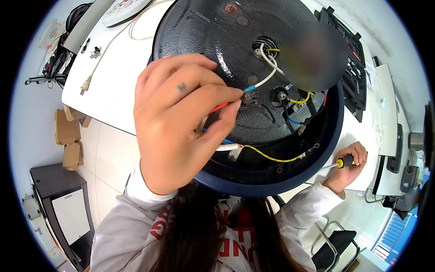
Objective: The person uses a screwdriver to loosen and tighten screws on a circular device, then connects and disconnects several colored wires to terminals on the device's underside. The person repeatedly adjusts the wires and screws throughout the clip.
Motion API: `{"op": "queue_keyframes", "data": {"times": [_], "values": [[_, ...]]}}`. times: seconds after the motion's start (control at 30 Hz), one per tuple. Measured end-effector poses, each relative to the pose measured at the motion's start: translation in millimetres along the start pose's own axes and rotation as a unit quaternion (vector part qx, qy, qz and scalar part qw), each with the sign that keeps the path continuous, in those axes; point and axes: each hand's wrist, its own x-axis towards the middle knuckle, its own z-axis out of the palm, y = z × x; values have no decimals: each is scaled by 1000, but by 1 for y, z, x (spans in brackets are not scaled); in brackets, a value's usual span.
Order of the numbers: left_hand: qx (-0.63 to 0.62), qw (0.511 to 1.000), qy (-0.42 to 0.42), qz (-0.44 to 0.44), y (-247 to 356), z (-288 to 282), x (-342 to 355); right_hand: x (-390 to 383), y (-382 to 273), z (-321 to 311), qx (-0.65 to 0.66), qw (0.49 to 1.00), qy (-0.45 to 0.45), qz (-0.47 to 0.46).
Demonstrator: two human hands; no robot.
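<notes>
My left hand [174, 109] is over a round black metal body [195, 36], thumb and index finger pinched at the blue-sleeved end of a white wire [267, 79]. A red wire [219, 108] runs beneath those fingers to the same spot. The exact join is partly hidden by the fingertips. At the right, my right hand [352, 173] is closed round the black and yellow handle of a screwdriver [340, 163], its shaft pointing toward the body's dark blue rim [258, 187]. A yellow-green wire [272, 157] with a ring terminal leaves a white cable [228, 147] inside the rim.
Screw terminals [282, 96] with yellow, blue and red wires sit on the black body. A blurred patch covers its right part. An open black tool case [355, 86] lies beyond. A plug [85, 86] rests on the white table at left; cardboard boxes [68, 129] stand below.
</notes>
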Motion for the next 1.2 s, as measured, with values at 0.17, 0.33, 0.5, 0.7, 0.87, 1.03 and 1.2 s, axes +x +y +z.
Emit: {"op": "queue_keyframes", "data": {"times": [0.17,0.33,0.5,0.7,0.87,1.03,1.2], "values": [[19,1000,0,4,4,4,1,2,-2,-2,-7,1000,-7,12],[37,999,1,8,6,5,1,1,0,-1,-6,1000,-7,16],[32,999,3,-9,6,1,-1,1,0,-2,-5,1000,-9,13],[28,999,6,-25,5,0,-3,1,2,-2,-10,1000,-19,17],[20,999,7,-31,7,-1,-4,0,2,-2,-12,1000,-23,15],[6,999,6,-38,9,-5,-4,-1,4,-1,-12,1000,-19,6],[0,999,7,-39,10,-5,-4,-2,3,-3,-1,1000,-28,8]]}}
